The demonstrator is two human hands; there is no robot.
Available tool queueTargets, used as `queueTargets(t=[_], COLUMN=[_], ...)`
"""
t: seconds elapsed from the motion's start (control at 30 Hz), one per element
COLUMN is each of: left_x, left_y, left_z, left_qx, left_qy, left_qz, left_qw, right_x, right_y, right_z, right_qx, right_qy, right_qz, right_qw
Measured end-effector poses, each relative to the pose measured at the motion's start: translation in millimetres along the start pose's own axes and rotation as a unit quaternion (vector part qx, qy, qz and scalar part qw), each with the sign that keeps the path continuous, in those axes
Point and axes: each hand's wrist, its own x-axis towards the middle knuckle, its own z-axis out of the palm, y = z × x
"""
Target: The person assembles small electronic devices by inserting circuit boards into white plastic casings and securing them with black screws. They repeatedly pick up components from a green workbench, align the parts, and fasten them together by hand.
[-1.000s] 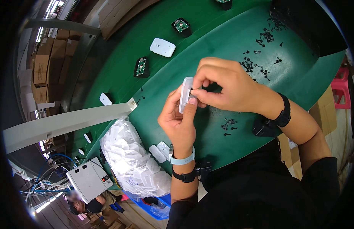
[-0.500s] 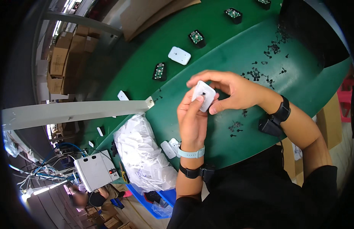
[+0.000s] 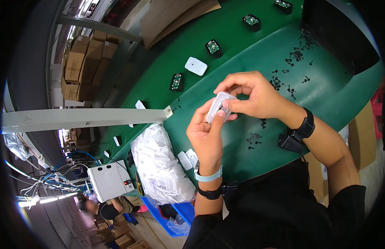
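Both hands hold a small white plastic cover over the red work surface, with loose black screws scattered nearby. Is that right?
Not quite: the work surface is green, not red, as the head view shows. The left hand and right hand do hold the white plastic cover, with black screws scattered nearby.

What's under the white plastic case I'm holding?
Under the white plastic case, the left hand cups it above the green table. Its underside is hidden by fingers.

I see a factory assembly line: a long green conveyor belt (image 3: 242, 45) carrying small circuit-board modules (image 3: 213, 46) and white plastic covers (image 3: 196, 65), loose black screws (image 3: 298, 54) near its right edge, stacked cardboard boxes (image 3: 78, 66) beyond its left edge.
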Motion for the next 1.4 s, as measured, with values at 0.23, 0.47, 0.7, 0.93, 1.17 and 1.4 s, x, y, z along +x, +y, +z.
queueTargets(t=[0.23, 0.47, 0.7, 0.93, 1.17, 1.4], left_x=[-4.0, 9.9, 43.7, 144.1, 134.5, 55.6], left_y=[-3.5, 6.3, 25.0, -32.5, -5.9, 28.3], left_z=[4.6, -1.1, -14.4, -136.7, -120.6, -64.5], left_qx=[0.0, -0.151, 0.027, 0.679, 0.507, 0.151], left_qy=[0.027, 0.015, -0.14, 0.136, 0.104, -0.18], left_qz=[0.005, -0.091, -0.173, 0.13, 0.107, -0.054], left_qw=[1.0, 0.984, 0.974, 0.71, 0.849, 0.971], right_x=[-3.0, 4.0, 6.3, 10.1, 11.2, 7.3], right_y=[-4.8, 8.2, 15.5, 10.6, 7.0, 11.8], right_z=[3.5, 2.3, -14.1, -11.3, -15.9, -14.0], right_qx=[0.01, 0.114, 0.224, 0.268, 0.234, 0.261], right_qy=[0.006, -0.077, -0.028, -0.033, 0.022, 0.001], right_qz=[0.018, -0.035, 0.041, 0.042, 0.083, 0.048], right_qw=[1.0, 0.99, 0.973, 0.962, 0.968, 0.964])
